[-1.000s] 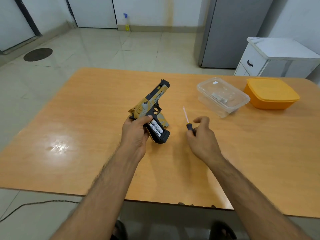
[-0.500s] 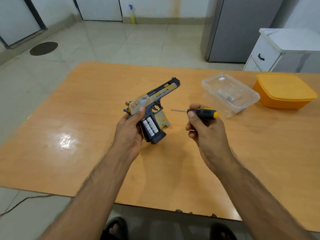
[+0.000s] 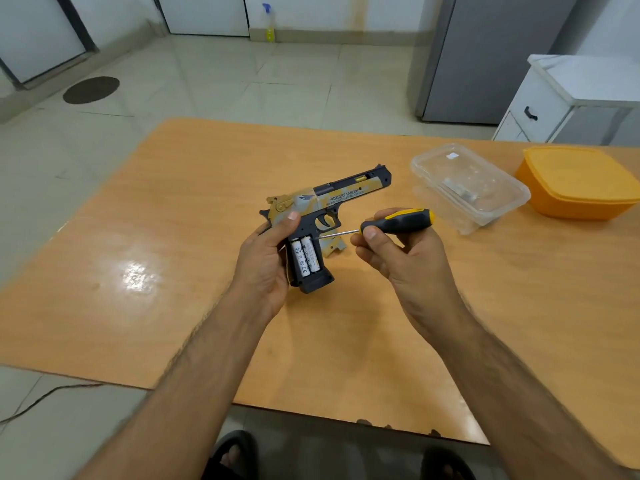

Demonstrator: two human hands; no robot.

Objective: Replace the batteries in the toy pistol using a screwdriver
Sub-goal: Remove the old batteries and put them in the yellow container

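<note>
My left hand (image 3: 265, 261) grips the toy pistol (image 3: 322, 206), batteries (image 3: 305, 254) exposed; my right hand (image 3: 403, 251) clasps the screwdriver (image 3: 398, 221), its tip beside the batteries.

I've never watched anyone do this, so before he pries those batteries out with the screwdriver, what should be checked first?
1. Battery compartment open, batteries exposed: ok.
2. Left hand grips the toy pistol firmly by its grip: ok.
3. Right hand holds the screwdriver by the handle: ok.
4. Screwdriver tip at the top of the batteries: ok; actual contact: cannot tell.
5. Removed cover on the table behind the pistol: ok.
6. New batteries within reach: cannot tell.
</note>
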